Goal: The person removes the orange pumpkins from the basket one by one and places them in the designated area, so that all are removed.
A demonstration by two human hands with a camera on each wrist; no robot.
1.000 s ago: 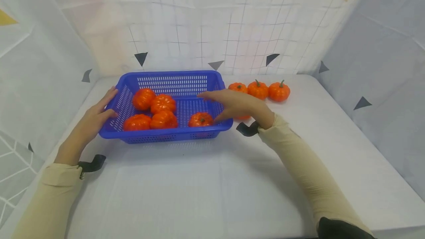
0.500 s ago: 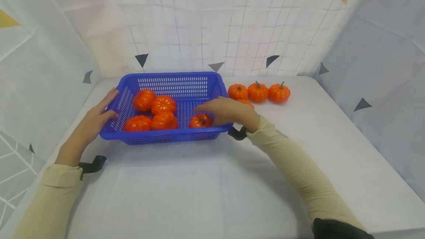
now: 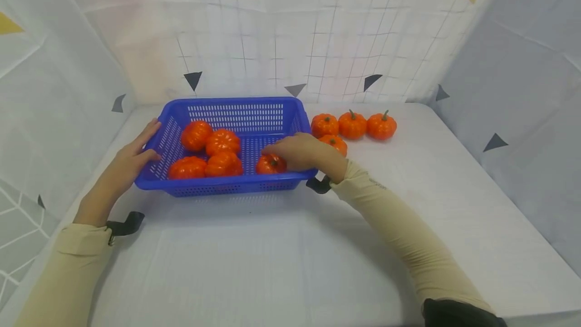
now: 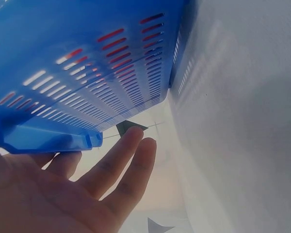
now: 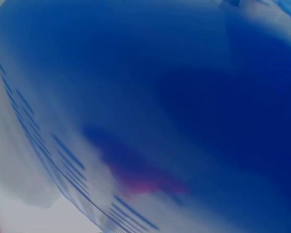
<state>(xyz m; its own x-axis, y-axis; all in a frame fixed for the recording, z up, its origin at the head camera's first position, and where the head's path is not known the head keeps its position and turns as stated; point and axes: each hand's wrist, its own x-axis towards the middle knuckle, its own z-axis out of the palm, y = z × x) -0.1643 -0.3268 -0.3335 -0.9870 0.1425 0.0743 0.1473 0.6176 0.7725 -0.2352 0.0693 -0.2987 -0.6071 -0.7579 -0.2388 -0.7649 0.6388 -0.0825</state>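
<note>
A blue slotted plastic basket point(image 3: 227, 180) holds several orange mini pumpkins. Four-sided and shallow, it stands toward the back left of the table. My left hand point(image 3: 123, 164) rests against the basket's left rim, thumb at the edge; in the left wrist view its fingers point(image 4: 136, 170) stretch out straight beside the slotted wall. My right hand point(image 3: 301, 151) reaches over the right rim and grips one mini pumpkin point(image 3: 269, 164) near the front right inside the basket. The thumb side of that grip is hidden. Blue basket wall fills most of the blurred right wrist view.
Beside the basket on the right lie more pumpkins: a back row with one at its right end point(image 3: 382, 126), and one nearer point(image 3: 335, 144), partly behind my right hand. A cluster of pumpkins point(image 3: 224, 142) occupies the basket's left half. White cloth walls surround the table point(image 3: 254, 266).
My right hand has come down and left into the basket onto the mini pumpkin, which has shifted slightly left. The nearer pumpkin outside is more visible. My left hand stays at the rim.
</note>
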